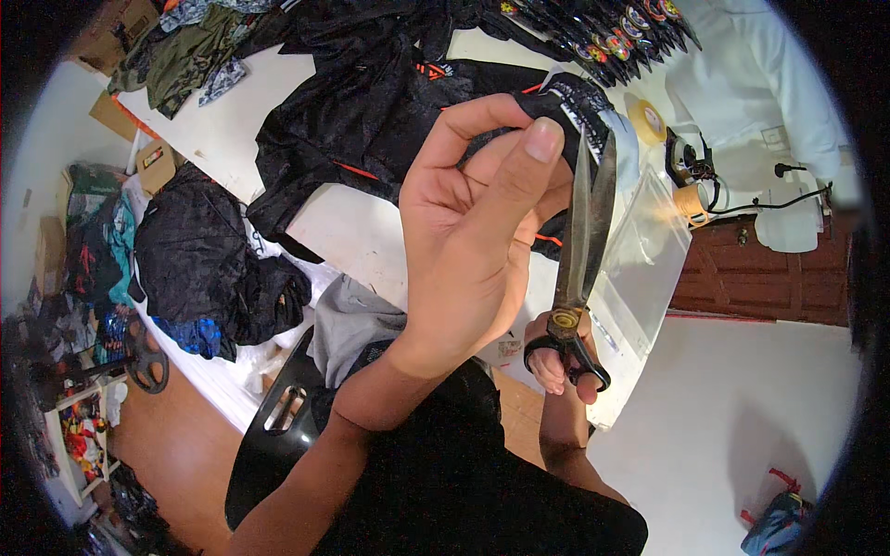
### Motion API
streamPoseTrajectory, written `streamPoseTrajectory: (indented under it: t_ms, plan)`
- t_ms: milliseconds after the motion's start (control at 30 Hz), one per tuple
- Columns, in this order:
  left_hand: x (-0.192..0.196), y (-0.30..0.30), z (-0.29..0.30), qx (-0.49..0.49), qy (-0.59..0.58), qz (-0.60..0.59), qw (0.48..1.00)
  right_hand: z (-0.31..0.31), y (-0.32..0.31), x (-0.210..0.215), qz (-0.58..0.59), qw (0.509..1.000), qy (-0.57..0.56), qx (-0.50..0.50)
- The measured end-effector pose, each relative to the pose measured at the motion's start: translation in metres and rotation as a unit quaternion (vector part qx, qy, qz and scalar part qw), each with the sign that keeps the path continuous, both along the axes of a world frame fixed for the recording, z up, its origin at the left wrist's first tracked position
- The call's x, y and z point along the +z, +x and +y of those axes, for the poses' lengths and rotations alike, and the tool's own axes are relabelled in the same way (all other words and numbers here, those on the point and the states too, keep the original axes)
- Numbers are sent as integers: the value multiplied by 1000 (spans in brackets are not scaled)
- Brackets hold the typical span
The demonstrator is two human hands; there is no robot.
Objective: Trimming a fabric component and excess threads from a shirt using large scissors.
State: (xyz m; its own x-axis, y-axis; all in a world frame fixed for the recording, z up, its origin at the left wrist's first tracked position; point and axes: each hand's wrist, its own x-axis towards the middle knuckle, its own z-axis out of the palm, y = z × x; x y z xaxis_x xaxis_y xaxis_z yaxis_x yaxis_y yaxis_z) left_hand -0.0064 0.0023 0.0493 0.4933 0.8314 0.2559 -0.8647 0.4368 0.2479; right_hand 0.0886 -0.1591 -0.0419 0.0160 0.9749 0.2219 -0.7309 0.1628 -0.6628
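Observation:
In the middle, my left hand (473, 222) is closed in a pinch, thumb against bent forefinger. Between them is an edge of black fabric with a white patterned strip (575, 104), raised toward me. Lower right, my right hand (556, 357) has its fingers through the black handles of a pair of scissors (565, 320). The long metal blades point upward, slightly apart, with their tips beside the strip. Whether they touch it I cannot tell. Behind my left hand, a black garment (343, 120) with orange trim lies spread on the white table (343, 222).
At the table's far right lie a tape roll (647, 120), another roll (691, 202) and a clear plastic sheet (640, 255). Several black packaged items (612, 42) line the back. Dark clothes (209, 255) and grey cloth (357, 324) are at left, above a black chair (269, 454).

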Motion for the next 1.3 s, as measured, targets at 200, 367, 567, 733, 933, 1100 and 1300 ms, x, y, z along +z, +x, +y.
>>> streamPoseTrajectory:
  t_ms: [200,367,567,733,933,1100,1300]
  plan:
    - [7,-1,-5,-2,-33,8,999,9,1,-1,52,993,97,31]
    - [5,-2,-2,-12,-35,-13,999,7,2,1,19,996,90,-5]
    - [7,-2,-3,5,-42,20,999,8,-5,15,43,995,54,-78]
    - [-3,-2,-5,-10,-55,53,997,0,10,4,-9,990,20,-138]
    - [-22,-3,-13,11,-24,127,992,23,1,61,-331,830,-96,-437]
    - [-32,-4,-16,15,37,179,983,38,-8,85,-352,767,-170,-510]
    - [-34,-6,-19,51,94,176,978,62,-12,102,-305,816,-154,-466]
